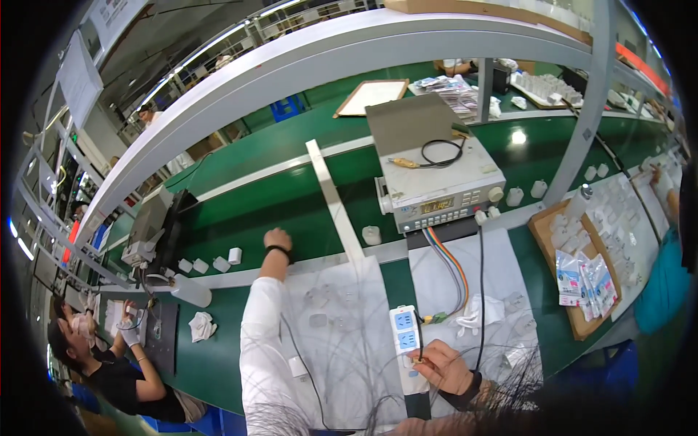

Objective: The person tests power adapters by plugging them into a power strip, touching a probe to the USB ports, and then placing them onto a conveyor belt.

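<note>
My left arm, in a white sleeve, reaches forward over the green belt's near edge. My left hand [277, 238] is closed there, knuckles up; what it holds, if anything, is hidden. To its left, several small white chargers [221, 264] stand on the ledge. My right hand [443, 367] is low and right of centre, beside a white power strip [405, 345] with blue sockets. Its thumb and fingers are pinched on a thin black cable [420, 336] by the strip's lower sockets. Several clear and white plastic pieces [318, 320] lie on the white sheet [356, 385] between my arms.
A grey bench instrument [440, 192] with a lit display stands ahead, coloured wires [452, 265] running down from it. A cardboard tray [578, 320] with packets is at right. A metal shelf frame [349, 47] arches overhead. Co-workers [127, 363] sit at left; another person's arm [665, 189] shows far right.
</note>
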Demonstrator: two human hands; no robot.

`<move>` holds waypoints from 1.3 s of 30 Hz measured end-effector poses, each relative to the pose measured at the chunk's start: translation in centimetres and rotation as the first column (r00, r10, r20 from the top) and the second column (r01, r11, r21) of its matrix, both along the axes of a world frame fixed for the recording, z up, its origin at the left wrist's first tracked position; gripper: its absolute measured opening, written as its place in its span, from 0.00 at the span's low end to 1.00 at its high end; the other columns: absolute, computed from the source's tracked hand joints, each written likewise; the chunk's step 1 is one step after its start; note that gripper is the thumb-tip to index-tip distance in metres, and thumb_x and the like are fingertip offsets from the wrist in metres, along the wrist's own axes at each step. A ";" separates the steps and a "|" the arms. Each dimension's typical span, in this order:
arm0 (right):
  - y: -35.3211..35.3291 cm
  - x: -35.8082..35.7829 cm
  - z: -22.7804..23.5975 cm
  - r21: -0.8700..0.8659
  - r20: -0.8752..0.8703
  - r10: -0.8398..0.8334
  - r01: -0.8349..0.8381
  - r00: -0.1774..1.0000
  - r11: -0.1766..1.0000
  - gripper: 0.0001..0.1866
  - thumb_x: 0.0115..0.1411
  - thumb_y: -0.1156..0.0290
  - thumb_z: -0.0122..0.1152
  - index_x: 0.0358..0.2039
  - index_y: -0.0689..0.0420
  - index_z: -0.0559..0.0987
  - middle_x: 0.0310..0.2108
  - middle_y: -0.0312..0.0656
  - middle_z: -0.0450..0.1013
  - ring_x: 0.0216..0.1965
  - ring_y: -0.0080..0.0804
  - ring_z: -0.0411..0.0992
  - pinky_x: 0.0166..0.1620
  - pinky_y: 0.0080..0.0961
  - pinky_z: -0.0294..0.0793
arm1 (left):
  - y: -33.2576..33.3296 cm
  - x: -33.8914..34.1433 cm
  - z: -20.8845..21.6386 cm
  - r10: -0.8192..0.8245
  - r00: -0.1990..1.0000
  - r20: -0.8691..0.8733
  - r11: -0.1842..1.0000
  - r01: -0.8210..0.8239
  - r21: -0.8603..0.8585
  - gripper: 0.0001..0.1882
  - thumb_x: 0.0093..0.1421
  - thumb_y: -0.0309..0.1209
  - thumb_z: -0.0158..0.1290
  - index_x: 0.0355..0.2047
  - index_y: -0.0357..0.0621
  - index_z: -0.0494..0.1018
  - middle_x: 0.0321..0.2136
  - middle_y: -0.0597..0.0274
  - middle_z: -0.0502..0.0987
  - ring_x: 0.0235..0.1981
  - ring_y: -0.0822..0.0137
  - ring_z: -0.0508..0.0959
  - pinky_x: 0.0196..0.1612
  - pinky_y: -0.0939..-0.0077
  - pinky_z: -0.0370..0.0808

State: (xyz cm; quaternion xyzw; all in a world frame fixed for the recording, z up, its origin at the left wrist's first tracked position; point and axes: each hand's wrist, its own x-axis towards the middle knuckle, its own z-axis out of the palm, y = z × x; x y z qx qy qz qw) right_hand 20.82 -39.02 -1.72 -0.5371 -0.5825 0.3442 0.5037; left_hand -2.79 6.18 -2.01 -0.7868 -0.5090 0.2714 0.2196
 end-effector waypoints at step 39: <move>0.6 -0.3 0.7 0.224 0.145 -0.017 -0.016 0.989 0.975 0.12 0.59 0.73 0.60 0.44 0.59 0.78 0.30 0.41 0.69 0.26 0.29 0.71 0.30 0.21 0.69 | -33.4 5.5 -2.0 0.200 0.011 0.980 0.569 0.813 -0.125 0.24 0.50 0.30 0.65 0.47 0.43 0.71 0.44 0.60 0.74 0.46 0.58 0.73 0.49 0.69 0.70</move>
